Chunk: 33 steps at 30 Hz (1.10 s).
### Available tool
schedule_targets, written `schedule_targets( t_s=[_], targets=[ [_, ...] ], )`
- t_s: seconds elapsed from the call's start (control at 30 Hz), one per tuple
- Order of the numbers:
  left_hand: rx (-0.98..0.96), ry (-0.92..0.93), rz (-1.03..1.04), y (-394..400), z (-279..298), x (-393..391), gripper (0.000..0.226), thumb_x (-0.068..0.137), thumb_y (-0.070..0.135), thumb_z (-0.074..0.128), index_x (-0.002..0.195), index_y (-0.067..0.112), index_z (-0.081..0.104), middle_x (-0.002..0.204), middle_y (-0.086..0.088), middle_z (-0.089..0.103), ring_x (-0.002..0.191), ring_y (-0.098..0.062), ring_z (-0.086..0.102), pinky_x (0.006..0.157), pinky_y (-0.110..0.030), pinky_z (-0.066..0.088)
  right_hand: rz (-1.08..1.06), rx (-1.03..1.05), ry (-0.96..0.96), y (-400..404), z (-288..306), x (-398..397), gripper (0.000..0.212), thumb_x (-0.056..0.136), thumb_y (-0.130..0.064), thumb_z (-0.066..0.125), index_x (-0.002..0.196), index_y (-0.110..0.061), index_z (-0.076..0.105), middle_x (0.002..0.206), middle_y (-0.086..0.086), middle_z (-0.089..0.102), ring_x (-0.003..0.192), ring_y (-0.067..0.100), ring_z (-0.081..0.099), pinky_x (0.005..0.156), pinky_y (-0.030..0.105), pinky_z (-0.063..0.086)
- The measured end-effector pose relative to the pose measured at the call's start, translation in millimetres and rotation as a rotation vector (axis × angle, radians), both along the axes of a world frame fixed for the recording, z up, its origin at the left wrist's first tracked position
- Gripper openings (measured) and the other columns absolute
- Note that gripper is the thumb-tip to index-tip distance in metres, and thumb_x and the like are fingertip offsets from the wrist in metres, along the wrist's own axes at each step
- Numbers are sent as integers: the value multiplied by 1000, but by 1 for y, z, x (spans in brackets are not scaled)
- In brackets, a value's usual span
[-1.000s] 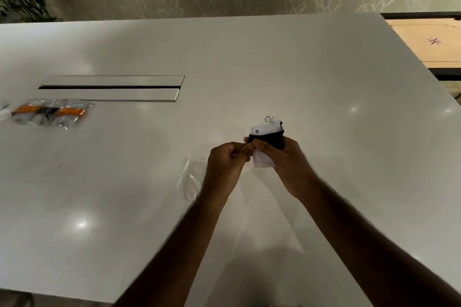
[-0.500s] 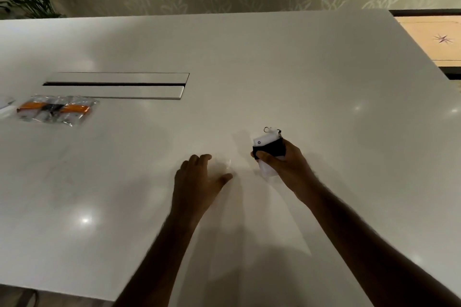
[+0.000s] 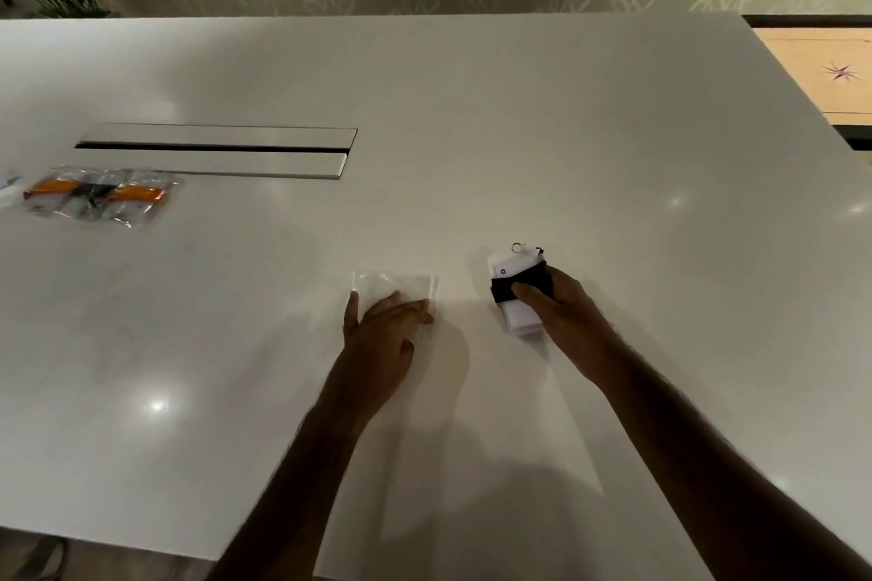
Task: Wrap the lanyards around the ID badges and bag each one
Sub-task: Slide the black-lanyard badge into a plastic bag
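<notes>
Head view: the left hand [image 3: 382, 330] has left the ID badge [image 3: 516, 297] and now rests on the clear bag [image 3: 396, 285] lying on the table [image 3: 519, 132], fingers extended and together. The right hand [image 3: 549, 304] grips the badge, thumb pressing the black lanyard [image 3: 507, 288] wrap (metal clip at top). Wrapping appears complete; bagging is next. Bagged badges [image 3: 96, 193] lie far left.

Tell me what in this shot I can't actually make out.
Head view only:
- Clear bag: the left hand covers its near part; the opening isn't discernible.
- ID badge: print too small; the black lanyard and right hand cover its middle.
- Bagged badges: count blurred by glare.
</notes>
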State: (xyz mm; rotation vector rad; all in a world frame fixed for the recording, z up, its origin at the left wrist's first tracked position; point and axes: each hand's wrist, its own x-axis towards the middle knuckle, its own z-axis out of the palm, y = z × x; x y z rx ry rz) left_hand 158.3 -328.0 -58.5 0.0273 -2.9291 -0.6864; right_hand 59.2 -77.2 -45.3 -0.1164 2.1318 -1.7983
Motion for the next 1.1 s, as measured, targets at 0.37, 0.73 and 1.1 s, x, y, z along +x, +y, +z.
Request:
schedule_targets(
  t_s=[0.37, 0.73, 1.1],
  targets=[
    [150, 47, 2, 16, -3, -22, 30, 88, 39, 71, 115, 32, 60, 97, 19, 70, 96, 3, 59, 119, -43, 34, 0, -12, -32, 10, -6, 4, 24, 102, -19, 65, 123, -28, 70, 112, -4, 78, 98, 10, 72, 80, 22, 56],
    [51, 84, -44, 21, -6, -20, 15, 92, 19, 71, 105, 15, 67, 111, 5, 59, 104, -17, 56, 89, -24, 47, -29, -109, -103, 12, -13, 0, 18, 100, -27, 66, 115, -28, 76, 112, 1, 79, 100, 20, 75, 75, 33, 60],
    [93, -42, -100, 14, 5, -9, 44, 85, -5, 55, 125, 9, 65, 128, 6, 53, 114, -12, 60, 96, -18, 45, -44, -82, -111, 11, -13, -1, 19, 102, -19, 65, 119, -19, 73, 114, 9, 78, 101, 26, 73, 76, 39, 59]
  ],
)
